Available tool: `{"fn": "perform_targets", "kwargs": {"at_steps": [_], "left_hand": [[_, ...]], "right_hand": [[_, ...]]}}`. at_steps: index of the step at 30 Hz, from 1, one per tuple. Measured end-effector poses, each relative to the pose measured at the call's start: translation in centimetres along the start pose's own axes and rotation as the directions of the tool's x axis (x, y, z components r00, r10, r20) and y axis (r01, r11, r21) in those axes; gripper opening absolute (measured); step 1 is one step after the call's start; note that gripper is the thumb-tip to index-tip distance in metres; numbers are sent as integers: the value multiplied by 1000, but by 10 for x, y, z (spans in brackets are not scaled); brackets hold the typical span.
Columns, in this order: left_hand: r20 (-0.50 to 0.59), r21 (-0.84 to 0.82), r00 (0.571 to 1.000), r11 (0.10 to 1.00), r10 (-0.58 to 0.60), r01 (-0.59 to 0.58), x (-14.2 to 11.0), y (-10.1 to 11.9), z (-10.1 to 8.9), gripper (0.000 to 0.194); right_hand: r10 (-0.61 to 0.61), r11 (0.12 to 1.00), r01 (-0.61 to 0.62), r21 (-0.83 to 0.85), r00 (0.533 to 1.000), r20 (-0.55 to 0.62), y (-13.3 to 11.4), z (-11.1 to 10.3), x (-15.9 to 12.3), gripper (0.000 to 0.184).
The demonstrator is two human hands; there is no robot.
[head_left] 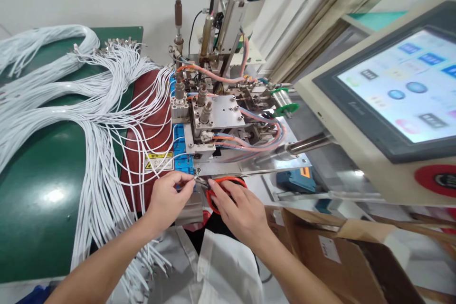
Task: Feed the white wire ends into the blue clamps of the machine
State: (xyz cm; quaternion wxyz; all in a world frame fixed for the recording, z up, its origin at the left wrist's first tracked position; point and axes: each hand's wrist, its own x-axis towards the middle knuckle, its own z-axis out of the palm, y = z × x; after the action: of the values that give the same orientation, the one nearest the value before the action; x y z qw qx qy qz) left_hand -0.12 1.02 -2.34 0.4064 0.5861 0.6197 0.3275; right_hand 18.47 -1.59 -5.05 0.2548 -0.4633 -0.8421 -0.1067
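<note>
My left hand (169,197) is closed in a pinch at the front corner of the machine, on the end of a white cable that is mostly hidden by the fingers. My right hand (240,206) is closed around the orange-red loop handles of a pair of scissors (228,180). The scissors' tip points left and meets the cable end at my left fingertips; whether the blades are apart cannot be made out. Just behind the fingertips is a row of blue holders (181,145), with several white cables (153,126) running into it from the left.
White cable bundles (96,156) lie over the green table (39,209) and hang off its front. The machine (223,114) carries a solder-like wire spool (283,101). A touchscreen panel (399,85) juts in at right, above open cardboard boxes (317,247).
</note>
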Motion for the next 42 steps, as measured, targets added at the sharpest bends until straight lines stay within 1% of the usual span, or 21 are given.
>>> {"fn": "perform_targets", "kwargs": {"at_steps": [3, 6, 11, 13, 15, 17, 21, 24, 28, 34, 38, 42], "left_hand": [[50, -115, 995, 989, -85, 91, 2, 1, 0, 14], [83, -165, 988, 976, -129, 141, 4, 1, -1, 14], [69, -161, 990, 978, -125, 135, 4, 1, -2, 13], [66, -159, 991, 979, -121, 130, 4, 1, -2, 13], [63, -151, 992, 982, -106, 114, 4, 1, -1, 14], [57, -139, 995, 986, -85, 92, 3, 1, -1, 14], [49, -119, 996, 990, -68, 73, 3, 3, -1, 14], [42, -115, 997, 991, -62, 66, 3, 3, -1, 14], [45, -125, 997, 990, -59, 64, 3, 1, 0, 13], [75, -159, 992, 980, -106, 117, 3, 2, -2, 12], [111, -195, 983, 967, -146, 166, 4, 2, -3, 13], [103, -207, 983, 963, -152, 170, 4, 1, -2, 13]], "right_hand": [[25, 1000, -25, 19, 1000, 17, 1, 1, -3, 45], [35, 999, -36, 29, 999, 33, 2, -1, -2, 44], [-10, 1000, 9, 30, 1000, 9, 3, -4, 0, 40], [-14, 999, 15, 52, 1000, -24, 3, -3, 0, 39], [25, 996, -19, 88, 997, -67, 2, -2, 1, 39], [77, 989, -66, 133, 993, -84, 1, -3, 3, 38], [140, 974, -132, 182, 990, -31, 0, -6, 7, 34], [110, 985, -105, 137, 994, -28, -1, -6, 8, 33], [67, 995, -65, 70, 997, -27, -2, -1, 5, 36], [33, 999, -34, -24, 997, -68, -3, 2, 6, 35], [-1, 998, -2, -69, 999, -41, -2, 1, 5, 38], [-25, 993, 23, -119, 1000, -17, 0, -2, 4, 39]]}}
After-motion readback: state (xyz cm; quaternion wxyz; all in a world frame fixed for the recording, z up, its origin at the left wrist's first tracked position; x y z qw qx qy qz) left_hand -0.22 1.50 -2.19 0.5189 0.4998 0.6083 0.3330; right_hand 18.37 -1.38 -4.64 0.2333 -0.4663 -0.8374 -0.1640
